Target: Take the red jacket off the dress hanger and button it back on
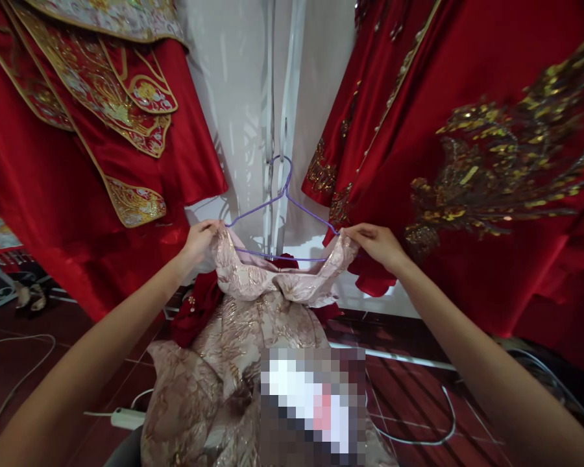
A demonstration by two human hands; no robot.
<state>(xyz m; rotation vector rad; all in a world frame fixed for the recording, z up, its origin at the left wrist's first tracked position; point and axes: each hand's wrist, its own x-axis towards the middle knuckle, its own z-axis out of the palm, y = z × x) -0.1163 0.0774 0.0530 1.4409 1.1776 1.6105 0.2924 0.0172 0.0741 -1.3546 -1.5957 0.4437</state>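
Note:
A pale pink brocade garment (253, 324) hangs down in front of me from a thin purple wire hanger (285, 201). My left hand (202, 239) is closed on the garment's left shoulder at the hanger's left end. My right hand (376, 243) pinches the garment's right shoulder at the hanger's right end. Both arms reach forward. A dark red piece of cloth (194, 311) shows behind the pink fabric.
Red robes with gold embroidery hang close on the left (92, 149) and on the right (491, 162). A white wall and white pole (285, 97) stand between them. White cables (438, 428) and a power strip (126, 417) lie on the dark red floor.

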